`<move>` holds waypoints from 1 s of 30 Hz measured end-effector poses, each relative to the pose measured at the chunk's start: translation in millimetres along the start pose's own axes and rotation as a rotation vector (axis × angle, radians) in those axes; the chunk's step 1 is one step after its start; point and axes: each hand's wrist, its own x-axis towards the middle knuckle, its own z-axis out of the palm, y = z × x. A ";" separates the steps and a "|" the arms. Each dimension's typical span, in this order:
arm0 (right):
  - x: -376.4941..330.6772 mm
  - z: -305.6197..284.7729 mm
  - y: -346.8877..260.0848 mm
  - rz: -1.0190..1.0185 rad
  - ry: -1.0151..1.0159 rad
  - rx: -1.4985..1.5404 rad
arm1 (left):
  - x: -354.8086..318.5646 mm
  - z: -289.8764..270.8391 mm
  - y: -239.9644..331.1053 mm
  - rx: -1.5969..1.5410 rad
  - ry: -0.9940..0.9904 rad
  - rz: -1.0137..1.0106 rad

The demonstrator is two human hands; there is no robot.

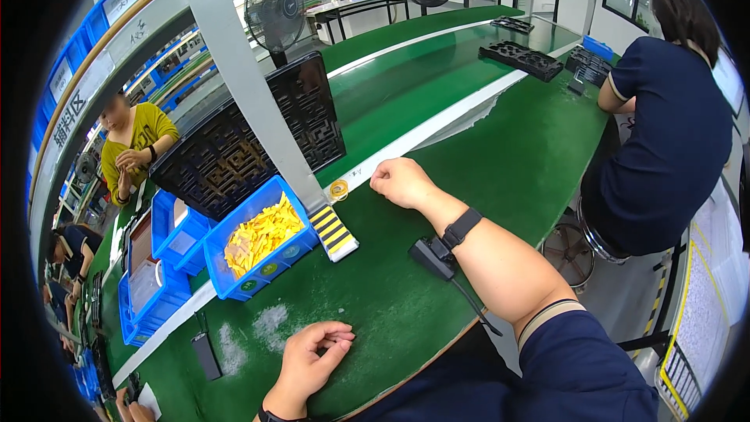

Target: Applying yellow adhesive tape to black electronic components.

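Observation:
Low on the green table [375, 289], my left hand [308, 359] rests with its fingers curled and the thumb tip close to them. Nothing shows between them. White flaky scraps [270, 323] lie just beyond it. Farther forward, my right hand [402, 182] is closed, knuckles up, next to a roll of yellowish tape [338, 190]; its fingertips are turned down, so anything inside is hidden. A black strap [462, 228] circles the right wrist, with a small black box [432, 257] and cable attached. A blue bin [258, 277] of yellow pieces [264, 236] stands between the hands, to their left.
A grey metal post [246, 70] with a striped foot rises beside the bin. Behind it leans a black slotted panel [250, 137]. More blue bins [160, 297] and a dark flat device [206, 356] are at left. Black trays [521, 59] lie far right, near a seated co-worker [664, 133].

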 end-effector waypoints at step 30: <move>-6.1 4.9 -5.4 0.026 -0.155 0.221 | 3.6 -0.8 14.5 0.266 -0.035 0.131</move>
